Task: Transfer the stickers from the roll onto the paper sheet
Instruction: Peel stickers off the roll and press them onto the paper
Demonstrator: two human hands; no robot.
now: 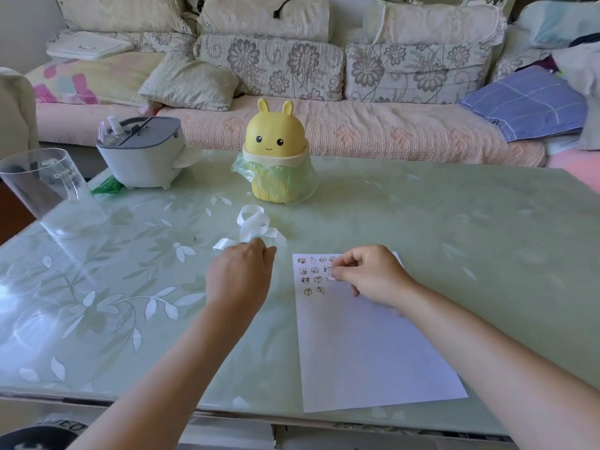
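The paper sheet (357, 352) lies flat on the green bench (454, 222), with small cartoon stickers (315, 270) in 4 short rows at its far left corner. The right hand (370, 274) pinches 1 sticker (330, 272) against the sheet beside those rows. The left hand (240, 274) curls over the near end of the loose white roll strip (256, 220), just left of the sheet; whether it grips the strip I cannot tell.

I see right hand (373, 274) pinching sticker (330, 272) over paper sheet (373, 352); left hand (240, 277) at loose sticker roll (253, 222), grip hidden.
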